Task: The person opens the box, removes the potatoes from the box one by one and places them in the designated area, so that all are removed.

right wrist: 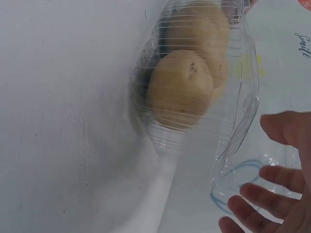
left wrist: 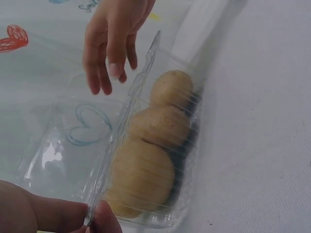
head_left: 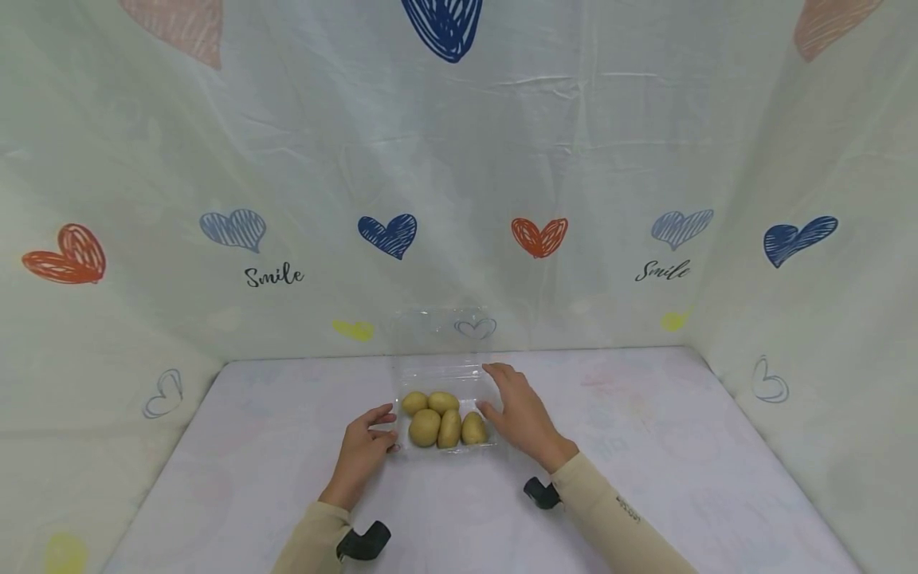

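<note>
A clear plastic clamshell box (head_left: 446, 449) stands on the table with its lid (head_left: 437, 335) raised at the back. Several yellowish potatoes (head_left: 425, 428) lie inside, mostly toward the front; the left wrist view shows them through the ribbed wall. At the box's left side is my left hand (head_left: 363, 446), whose thumb and a finger (left wrist: 60, 216) pinch the rim. My right hand (head_left: 522, 410) is beside the right edge, fingers spread and holding nothing. In the right wrist view its thumb (right wrist: 282, 127) is apart from the rim.
The white-covered table (head_left: 645, 478) extends around the box. A pale cloth (head_left: 459, 159) printed with hearts and "Smile" hangs behind and at both sides, close behind the raised lid. A dark strap piece (head_left: 366, 542) sits at the left wrist, another (head_left: 541, 494) at the right.
</note>
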A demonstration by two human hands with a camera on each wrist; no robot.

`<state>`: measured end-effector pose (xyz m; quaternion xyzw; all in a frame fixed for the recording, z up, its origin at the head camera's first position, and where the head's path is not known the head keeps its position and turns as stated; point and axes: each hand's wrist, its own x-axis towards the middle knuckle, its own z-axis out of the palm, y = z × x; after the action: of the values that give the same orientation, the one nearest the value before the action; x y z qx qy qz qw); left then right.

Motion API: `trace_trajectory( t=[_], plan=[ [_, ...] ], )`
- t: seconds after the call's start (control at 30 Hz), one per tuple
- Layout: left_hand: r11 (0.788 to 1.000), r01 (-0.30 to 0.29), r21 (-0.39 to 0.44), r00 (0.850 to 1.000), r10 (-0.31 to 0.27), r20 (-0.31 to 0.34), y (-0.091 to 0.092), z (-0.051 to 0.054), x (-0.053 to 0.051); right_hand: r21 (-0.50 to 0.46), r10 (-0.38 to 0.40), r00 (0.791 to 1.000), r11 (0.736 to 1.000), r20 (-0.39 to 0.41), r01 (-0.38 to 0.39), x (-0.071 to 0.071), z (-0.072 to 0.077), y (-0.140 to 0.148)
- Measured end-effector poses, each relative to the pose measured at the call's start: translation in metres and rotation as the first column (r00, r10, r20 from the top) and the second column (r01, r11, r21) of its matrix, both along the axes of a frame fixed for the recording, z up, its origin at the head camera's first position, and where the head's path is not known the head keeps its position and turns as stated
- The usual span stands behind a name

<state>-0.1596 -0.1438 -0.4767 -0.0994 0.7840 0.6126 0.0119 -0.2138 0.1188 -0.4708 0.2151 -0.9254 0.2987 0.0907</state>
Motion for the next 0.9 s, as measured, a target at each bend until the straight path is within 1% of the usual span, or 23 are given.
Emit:
trace_trajectory(
  t=[0.13, 0.23, 0.37, 0.5, 0.7, 0.9],
  plan=[
    [1.0, -0.003, 0.002, 1.0, 0.003, 0.0, 0.0, 0.0, 0.0, 0.106, 0.062, 0.997, 0.993, -0.05, -0.057, 0.002, 0.0, -0.002],
    [1.0, -0.005, 0.002, 1.0, 0.005, 0.003, 0.001, 0.0, 0.0, 0.157, 0.111, 0.99, 0.983, -0.091, -0.096, 0.003, 0.0, -0.002],
    [1.0, -0.005, 0.008, 1.0, 0.005, 0.002, 0.001, 0.001, 0.001, 0.214, 0.167, 0.978, 0.967, -0.124, -0.138, 0.006, 0.001, -0.001],
    [1.0, -0.003, 0.013, 1.0, 0.003, -0.003, 0.001, 0.001, 0.001, 0.274, 0.201, 0.972, 0.948, -0.124, -0.161, 0.007, 0.004, 0.0],
    [1.0, -0.001, 0.018, 1.0, 0.001, 0.0, 0.002, 0.001, 0.002, 0.308, 0.231, 0.968, 0.932, -0.096, -0.192, 0.007, 0.007, -0.001],
    [1.0, -0.002, 0.004, 1.0, 0.002, 0.008, 0.001, 0.002, 0.001, 0.365, 0.248, 0.967, 0.907, -0.064, -0.209, 0.004, 0.01, -0.003]
  ],
)
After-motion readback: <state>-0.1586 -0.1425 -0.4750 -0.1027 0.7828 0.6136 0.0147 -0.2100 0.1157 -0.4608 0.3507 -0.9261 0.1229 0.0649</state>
